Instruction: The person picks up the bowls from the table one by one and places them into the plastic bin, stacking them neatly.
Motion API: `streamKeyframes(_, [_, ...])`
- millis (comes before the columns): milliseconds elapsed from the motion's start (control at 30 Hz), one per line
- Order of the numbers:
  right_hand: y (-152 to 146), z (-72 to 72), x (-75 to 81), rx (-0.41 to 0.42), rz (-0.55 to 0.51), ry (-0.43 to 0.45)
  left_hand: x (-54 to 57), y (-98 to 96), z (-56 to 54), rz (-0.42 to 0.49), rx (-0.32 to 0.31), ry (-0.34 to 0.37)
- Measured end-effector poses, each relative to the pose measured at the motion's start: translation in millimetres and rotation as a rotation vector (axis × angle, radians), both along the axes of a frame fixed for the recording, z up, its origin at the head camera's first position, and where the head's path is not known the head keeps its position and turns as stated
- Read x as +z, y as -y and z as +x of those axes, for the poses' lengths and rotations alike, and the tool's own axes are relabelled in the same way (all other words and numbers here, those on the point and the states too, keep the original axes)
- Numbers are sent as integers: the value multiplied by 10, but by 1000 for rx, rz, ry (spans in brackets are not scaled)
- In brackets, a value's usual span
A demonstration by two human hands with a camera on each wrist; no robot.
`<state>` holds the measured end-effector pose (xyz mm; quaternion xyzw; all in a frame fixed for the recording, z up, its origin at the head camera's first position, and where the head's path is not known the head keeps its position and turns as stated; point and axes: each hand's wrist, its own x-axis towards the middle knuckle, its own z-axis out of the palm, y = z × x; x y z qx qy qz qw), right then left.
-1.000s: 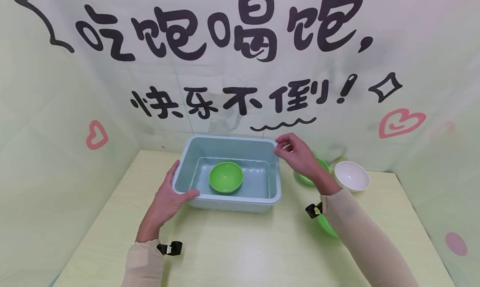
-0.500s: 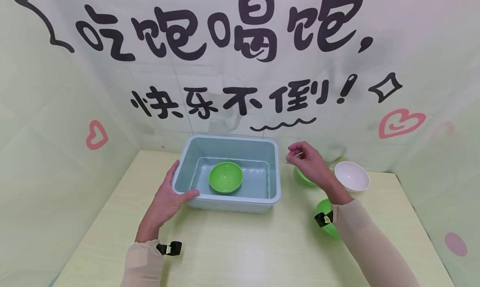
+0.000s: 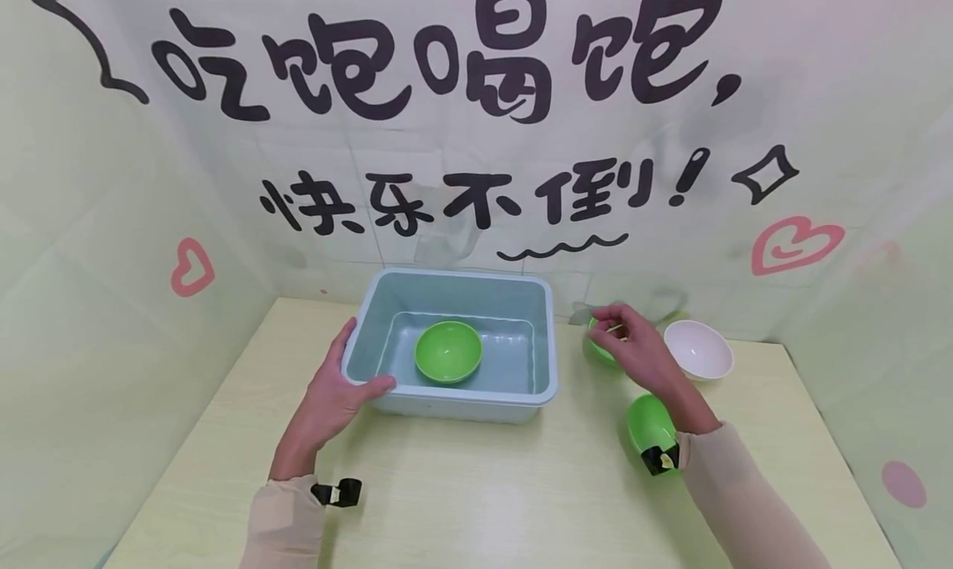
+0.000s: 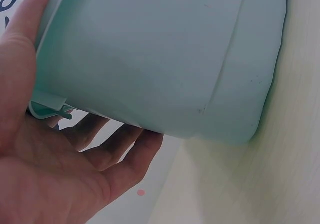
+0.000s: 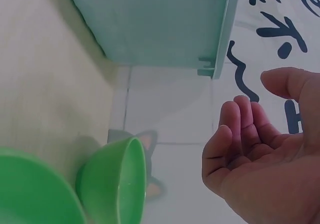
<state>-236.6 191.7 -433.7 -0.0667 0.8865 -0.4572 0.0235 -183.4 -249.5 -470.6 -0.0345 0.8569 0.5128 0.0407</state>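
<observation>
My left hand [image 3: 332, 397] grips the near left corner of a light blue plastic tub [image 3: 462, 397]. Its thumb lies over the front rim and the fingers bend along the side wall, as the left wrist view also shows. Inside the tub sits a green bowl [image 3: 449, 351]. To the tub's right my right hand [image 3: 642, 350] hovers with loosely curled fingers, holding nothing. Below and partly hidden by it stands a second green bowl [image 3: 600, 352], seen from the side in the right wrist view. A third green bowl [image 3: 649, 420] is beneath the right wrist, partly covered by its camera.
A white bowl [image 3: 698, 350] stands at the back right, beside the right forearm. Everything rests on a pale wooden table [image 3: 462, 494]. Behind the tub rises a printed wall sheet [image 3: 447, 151] with large black characters.
My right hand has moved from the tub's right rim to the right and towards me, over the back green bowl. More of the front green bowl shows. Left hand and tub have stayed put.
</observation>
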Motion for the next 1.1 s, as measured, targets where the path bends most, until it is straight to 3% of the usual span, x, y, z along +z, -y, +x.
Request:
streamKeyframes(533, [-271, 202, -212, -74, 71, 15, 8, -9, 1, -11, -5, -2])
streamKeyframes(1100, [-530, 407, -353, -88, 163, 41, 0, -6, -3, -13, -1, 3])
